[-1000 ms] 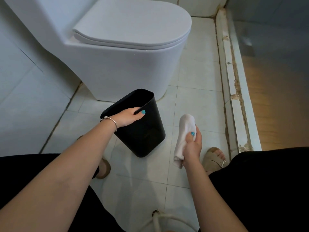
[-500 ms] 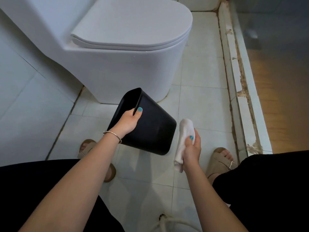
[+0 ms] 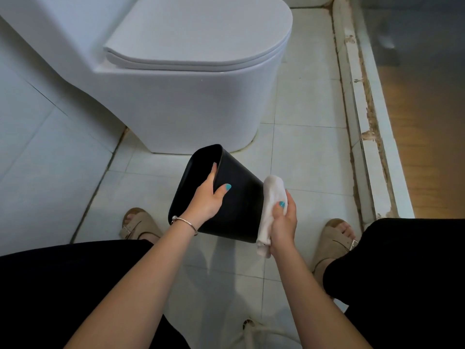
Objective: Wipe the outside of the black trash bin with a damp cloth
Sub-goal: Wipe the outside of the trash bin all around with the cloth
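The right hand (image 3: 283, 222) grips a folded white cloth (image 3: 270, 212) against the bin's (image 3: 239, 205) base end. The left hand (image 3: 207, 197) clamps the rim, fingers inside, thumb outside, holding the bin tilted above the floor (image 3: 302, 147), mouth towards the toilet (image 3: 188, 84). Best to wipe in long strokes towards the rim, turning the bin between passes.

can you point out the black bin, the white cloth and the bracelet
black bin (image 3: 241, 197), head view, on its outer side wall
white cloth (image 3: 273, 195), head view, on the upper part above the thumb
bracelet (image 3: 187, 222), head view, on the band at the left wrist
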Tool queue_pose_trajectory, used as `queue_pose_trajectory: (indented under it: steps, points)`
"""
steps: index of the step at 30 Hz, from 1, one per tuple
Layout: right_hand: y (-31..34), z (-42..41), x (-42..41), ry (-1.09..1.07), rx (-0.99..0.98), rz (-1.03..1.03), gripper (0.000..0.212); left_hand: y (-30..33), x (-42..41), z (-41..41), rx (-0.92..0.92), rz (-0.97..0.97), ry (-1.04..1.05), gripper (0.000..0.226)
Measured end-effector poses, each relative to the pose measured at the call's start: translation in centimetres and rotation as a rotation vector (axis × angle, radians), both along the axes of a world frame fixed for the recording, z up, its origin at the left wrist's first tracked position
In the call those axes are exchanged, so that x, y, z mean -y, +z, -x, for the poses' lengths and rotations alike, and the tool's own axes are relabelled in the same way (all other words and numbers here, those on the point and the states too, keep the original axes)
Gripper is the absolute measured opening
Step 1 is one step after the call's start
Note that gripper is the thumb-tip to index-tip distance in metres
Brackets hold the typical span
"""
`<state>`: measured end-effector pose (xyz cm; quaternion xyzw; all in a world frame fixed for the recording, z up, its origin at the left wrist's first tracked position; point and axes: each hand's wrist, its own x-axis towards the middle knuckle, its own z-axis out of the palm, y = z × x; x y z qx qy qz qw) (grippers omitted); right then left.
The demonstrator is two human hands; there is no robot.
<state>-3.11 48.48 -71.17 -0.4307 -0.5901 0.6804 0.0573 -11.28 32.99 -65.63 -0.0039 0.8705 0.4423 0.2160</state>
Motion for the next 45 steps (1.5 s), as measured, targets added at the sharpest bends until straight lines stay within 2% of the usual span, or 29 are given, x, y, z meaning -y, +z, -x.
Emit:
queue_pose_trajectory:
  steps: [7,13,20,26,37,40,45]
  points:
    - [-0.7,-0.2,-0.6,-0.021,0.032,0.005,0.037,-0.2,0.6,-1.1,-0.122,-0.003,0.043,0.067]
    - [-1.5,1.6,1.2,0.045,-0.016,-0.059,0.038,-1.2,1.9,-1.0,-0.088,0.002,0.142,0.056]
    - [-2.3,4.1,3.0,0.177,-0.001,-0.129,0.038,-1.2,1.6,-0.3,-0.106,0.001,0.168,0.042]
    - [-2.1,4.6,2.5,0.209,-0.001,-0.074,0.038,-1.5,0.8,1.2,-0.113,0.013,0.140,0.043]
    - [1.6,4.6,5.0,0.385,-0.226,0.103,0.034,-2.1,2.8,1.5,-0.094,-0.020,0.193,0.042]
    - [1.9,4.4,4.0,0.339,-0.209,0.170,0.030,-2.2,3.5,1.6,-0.057,-0.037,0.182,0.046]
    - [1.9,3.4,1.9,0.208,-0.158,0.095,0.028,-1.8,3.4,1.9,-0.030,-0.067,0.131,0.044]
